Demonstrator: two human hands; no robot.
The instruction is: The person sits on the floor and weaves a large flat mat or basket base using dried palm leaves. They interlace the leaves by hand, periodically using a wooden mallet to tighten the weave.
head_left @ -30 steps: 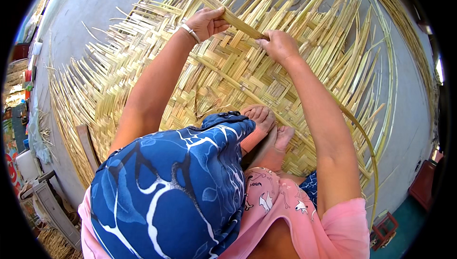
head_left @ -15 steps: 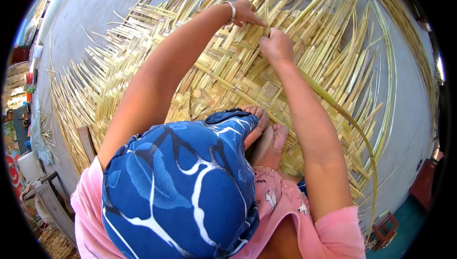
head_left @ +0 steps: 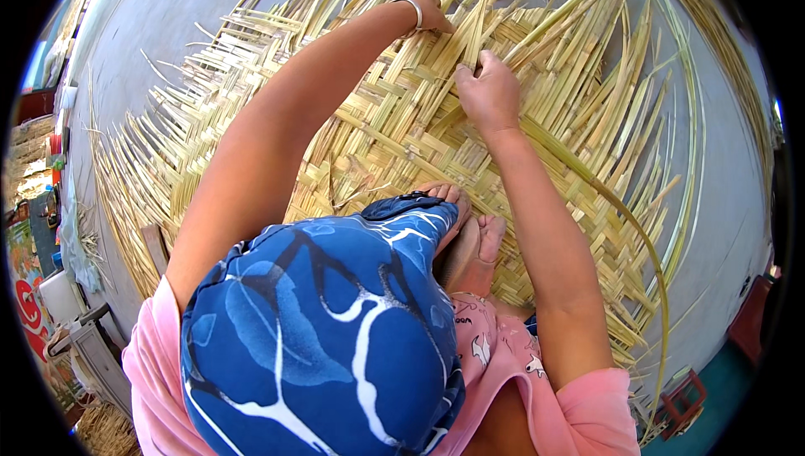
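A half-woven mat [head_left: 402, 112] of pale yellow-green split cane lies on the ground, with loose strip ends fanning out at its far and side edges. My left hand [head_left: 430, 12], with a silver bangle at the wrist, is at the far edge, fingers curled at upright strips; their tips are partly hidden. Closer to me, my right hand [head_left: 490, 95] is closed in a pinch on the lower part of raised cane strips [head_left: 478, 20]. A long green strip [head_left: 616, 200] passes by my right wrist and bends down along the right side.
My bare feet [head_left: 453, 200] rest on the mat's near part. A bundle of long strips [head_left: 713, 12] lies at the far right. A dark red stool-like frame [head_left: 683, 401] stands lower right; a grey wooden piece [head_left: 96, 351] is lower left. A blue patterned cap [head_left: 319, 330] covers the lower middle.
My left hand has drawn up and slightly away from the right hand, and its pointing finger has curled in. The raised strips between them now spread wider. My right hand has barely moved.
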